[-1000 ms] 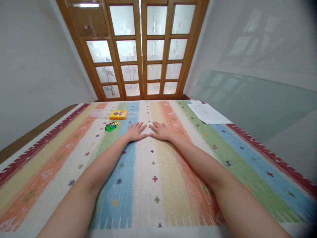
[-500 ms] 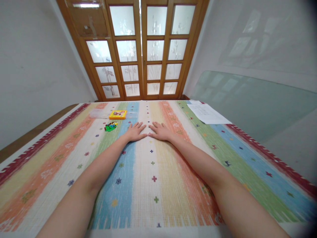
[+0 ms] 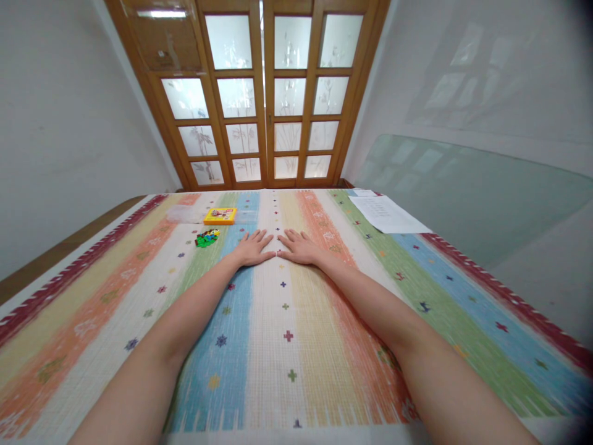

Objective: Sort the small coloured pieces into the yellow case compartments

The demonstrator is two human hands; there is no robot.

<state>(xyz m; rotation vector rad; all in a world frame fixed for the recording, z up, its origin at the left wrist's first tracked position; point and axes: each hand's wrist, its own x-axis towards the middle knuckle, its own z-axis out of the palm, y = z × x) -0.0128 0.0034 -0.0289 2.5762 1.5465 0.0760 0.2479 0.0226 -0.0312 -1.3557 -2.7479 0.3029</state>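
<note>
While you reached forward over the striped tablecloth [image 3: 273,346], your left hand [image 3: 252,248] lay palm down on it, its fingers loosely spread toward the far side. Your right hand [image 3: 300,248] lay the same way just to the right, its fingers fanned apart too. The 2 thumbs pointed at each other, so close that whether their tips touched could not be told. The small pile of colourful pieces [image 3: 206,239], mostly green with bits of red, yellow and blue, sat left of your left hand, roughly level with its fingers, near it but apart. Your right hand lay farther from that pile. Just beyond the pile, on the far side, lay a yellow box [image 3: 220,216], with clear plastic [image 3: 185,214] at its left and right. White papers [image 3: 389,214] lay at far right, well apart from your right hand.
</note>
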